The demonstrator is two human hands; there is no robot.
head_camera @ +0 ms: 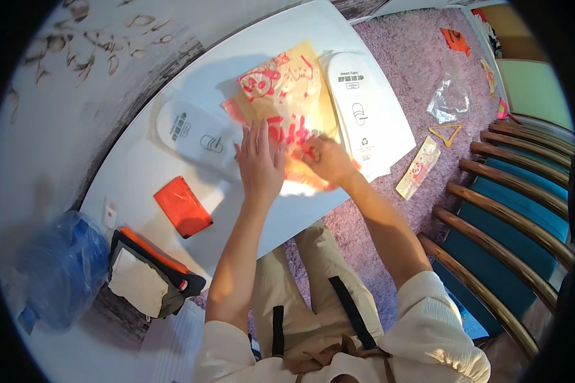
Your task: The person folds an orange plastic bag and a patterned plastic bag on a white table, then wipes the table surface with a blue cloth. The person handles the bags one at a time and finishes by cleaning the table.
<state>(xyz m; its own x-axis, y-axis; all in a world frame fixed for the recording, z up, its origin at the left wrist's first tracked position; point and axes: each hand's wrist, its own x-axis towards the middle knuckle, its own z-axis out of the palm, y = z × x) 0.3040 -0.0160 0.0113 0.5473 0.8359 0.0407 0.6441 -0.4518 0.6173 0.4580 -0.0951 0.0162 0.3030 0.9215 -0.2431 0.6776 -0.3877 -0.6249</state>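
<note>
A translucent yellowish plastic bag (287, 81) printed with a pink panda and lettering lies on the white table before me. My left hand (260, 155) rests flat on its left side, fingers stretched out. At the bag's near right part, my right hand (328, 160) has curled fingers pinching the plastic. Under the bag, a yellow sheet-like layer (328, 103) shows at the edge. To the right lies a white wrapped slipper package (350, 107) bearing print. Its twin, another white slipper package (187, 127), lies left in shadow, partly hidden by my left hand.
An orange-red folded pouch (182, 206) lies at the table's left. Folded clothes (143, 282) and a plastic-covered blue water jug (64, 268) stand nearer left. On the pink carpet (388, 62) are clear plastic (448, 103), a yellow hanger-like triangle (445, 134) and a panda-printed packet (418, 167). A metal-railed chair (508, 230) stands right.
</note>
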